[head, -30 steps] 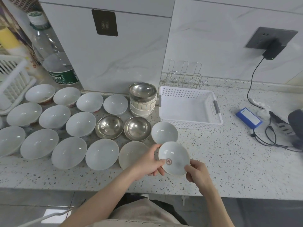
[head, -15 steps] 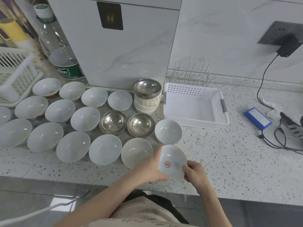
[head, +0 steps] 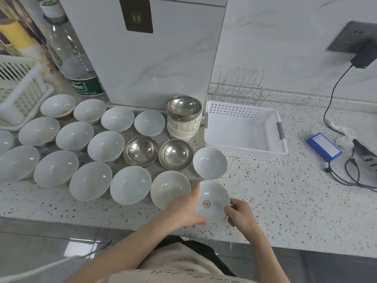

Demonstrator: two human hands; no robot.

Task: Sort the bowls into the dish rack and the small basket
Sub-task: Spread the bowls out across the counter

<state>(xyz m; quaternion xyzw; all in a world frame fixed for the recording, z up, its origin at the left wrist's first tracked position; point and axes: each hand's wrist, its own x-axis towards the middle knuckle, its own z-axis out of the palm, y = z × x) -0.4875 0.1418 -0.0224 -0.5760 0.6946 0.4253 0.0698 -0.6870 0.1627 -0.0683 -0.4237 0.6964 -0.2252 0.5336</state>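
the small white bowl with the red stamp (head: 212,202) is up off the counter, tilted so its inside faces the person, held just over the front edge of the speckled counter (head: 285,201). the left hand (head: 183,211) wraps its near-left side with the thumb along the rim, and the right hand (head: 240,215) pinches the lower right rim with curled fingers, so both hands are grasping this one bowl.

right beside it sits a cream bowl (head: 170,186), partly behind the left hand, and just beyond is another small white bowl (head: 210,163). two steel bowls (head: 158,154) sit side by side behind those, and a short stack of bowls topped with a steel one (head: 183,117) stands against the wall block. to the left, rows of white bowls (head: 89,160) cover the counter.

the small white basket (head: 244,129) lies near the held bowl, to the right of the stack, and i see nothing in it. the wire dish rack (head: 240,88) behind it holds nothing either. a white slatted rack (head: 18,86) shows at the far left edge.

so by my reckoning the sorting has hardly begun: one bowl is in hand, none is placed, and all the rest on the counter are left to do.
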